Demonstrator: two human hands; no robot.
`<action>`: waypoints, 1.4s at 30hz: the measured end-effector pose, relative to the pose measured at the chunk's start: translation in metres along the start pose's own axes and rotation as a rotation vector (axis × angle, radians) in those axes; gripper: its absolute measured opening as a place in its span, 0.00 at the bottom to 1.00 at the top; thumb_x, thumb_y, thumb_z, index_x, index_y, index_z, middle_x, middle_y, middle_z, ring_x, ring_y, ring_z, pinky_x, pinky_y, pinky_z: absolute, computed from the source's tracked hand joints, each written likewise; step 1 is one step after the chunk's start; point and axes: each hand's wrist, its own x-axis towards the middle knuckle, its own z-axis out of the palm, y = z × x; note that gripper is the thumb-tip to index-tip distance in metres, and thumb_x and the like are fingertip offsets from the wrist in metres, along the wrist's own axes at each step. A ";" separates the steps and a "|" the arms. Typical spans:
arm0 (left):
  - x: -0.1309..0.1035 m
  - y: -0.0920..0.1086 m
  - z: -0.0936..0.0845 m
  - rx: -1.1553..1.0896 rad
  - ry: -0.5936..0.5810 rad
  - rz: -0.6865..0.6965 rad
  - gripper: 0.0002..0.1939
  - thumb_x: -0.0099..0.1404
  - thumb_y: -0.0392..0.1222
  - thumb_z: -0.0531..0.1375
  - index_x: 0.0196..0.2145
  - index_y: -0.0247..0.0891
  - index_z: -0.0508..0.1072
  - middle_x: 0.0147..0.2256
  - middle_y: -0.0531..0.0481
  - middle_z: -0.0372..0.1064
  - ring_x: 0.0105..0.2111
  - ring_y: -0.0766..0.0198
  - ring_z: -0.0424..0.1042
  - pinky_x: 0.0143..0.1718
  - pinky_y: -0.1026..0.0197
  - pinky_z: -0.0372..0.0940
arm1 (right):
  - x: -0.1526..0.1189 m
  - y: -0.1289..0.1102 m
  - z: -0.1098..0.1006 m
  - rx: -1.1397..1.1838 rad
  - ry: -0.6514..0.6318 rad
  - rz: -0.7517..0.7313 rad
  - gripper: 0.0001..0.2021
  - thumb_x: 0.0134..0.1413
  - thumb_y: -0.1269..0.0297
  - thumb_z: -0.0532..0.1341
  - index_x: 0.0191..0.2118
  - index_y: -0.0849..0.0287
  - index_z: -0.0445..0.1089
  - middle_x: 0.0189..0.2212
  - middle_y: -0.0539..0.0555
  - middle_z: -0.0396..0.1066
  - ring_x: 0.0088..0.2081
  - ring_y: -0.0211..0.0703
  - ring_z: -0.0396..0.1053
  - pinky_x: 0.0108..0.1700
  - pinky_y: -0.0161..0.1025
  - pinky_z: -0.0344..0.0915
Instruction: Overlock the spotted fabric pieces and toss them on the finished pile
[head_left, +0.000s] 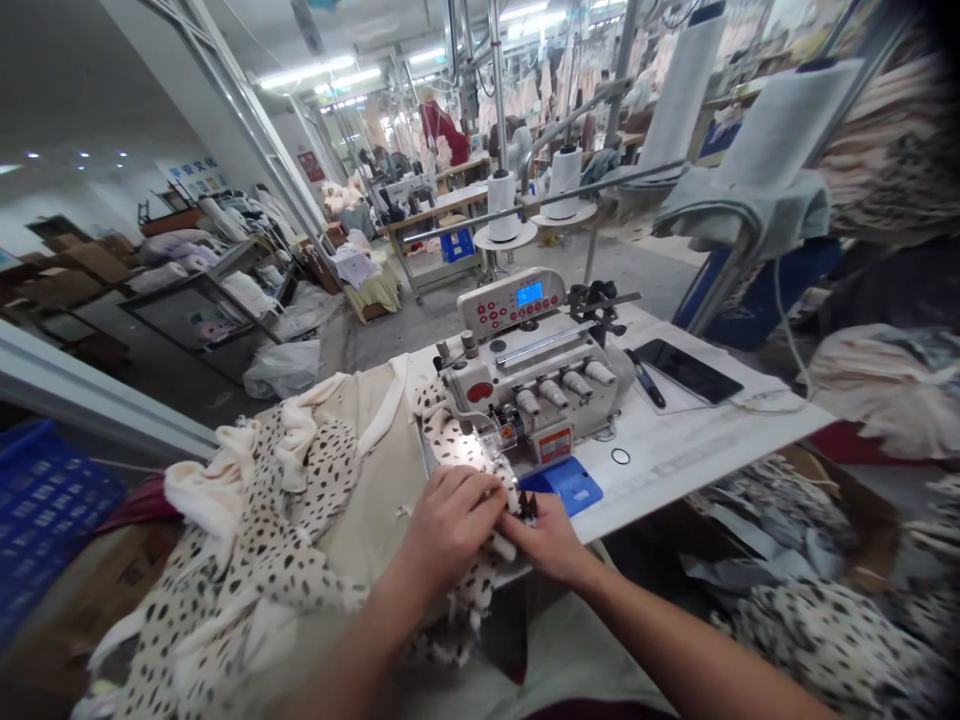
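An overlock sewing machine (525, 375) stands on the white table, its lamp lighting a strip of spotted cream fabric (454, 445) at the needle area. My left hand (454, 520) is closed on this fabric just in front of the presser foot. Close beside it, my right hand (546, 535) pinches the fabric's right edge, with dark spots showing by the fingers. The fabric hangs down over the table's front edge below both hands. Some fingertips are hidden by the cloth and by the other hand.
A heap of spotted fabric (255, 570) covers the left side. Right of the machine lie a black phone (688, 371) and a small dark-handled tool (646, 380). Thread cones (502, 208) stand behind. A blue crate (52, 520) is at far left, and fabric scraps (832, 630) lie below right.
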 end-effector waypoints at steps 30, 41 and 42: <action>0.008 -0.002 -0.002 0.057 -0.070 -0.107 0.08 0.69 0.36 0.56 0.43 0.38 0.75 0.35 0.45 0.70 0.36 0.58 0.67 0.38 0.53 0.63 | -0.002 0.001 0.000 0.097 0.057 0.020 0.19 0.50 0.46 0.68 0.28 0.61 0.73 0.20 0.49 0.68 0.23 0.37 0.63 0.28 0.35 0.63; 0.008 -0.001 0.002 0.076 -0.005 -0.300 0.07 0.68 0.40 0.59 0.41 0.40 0.76 0.38 0.45 0.71 0.41 0.55 0.69 0.43 0.51 0.64 | -0.002 -0.002 -0.002 0.055 0.057 0.021 0.16 0.49 0.51 0.69 0.29 0.62 0.74 0.24 0.50 0.72 0.27 0.40 0.66 0.33 0.37 0.66; 0.008 -0.001 0.002 0.090 0.006 -0.318 0.07 0.68 0.40 0.59 0.41 0.40 0.76 0.39 0.44 0.71 0.41 0.55 0.69 0.43 0.50 0.63 | -0.002 -0.002 -0.002 0.054 0.053 0.024 0.16 0.49 0.52 0.69 0.29 0.62 0.75 0.24 0.51 0.72 0.27 0.40 0.67 0.33 0.38 0.67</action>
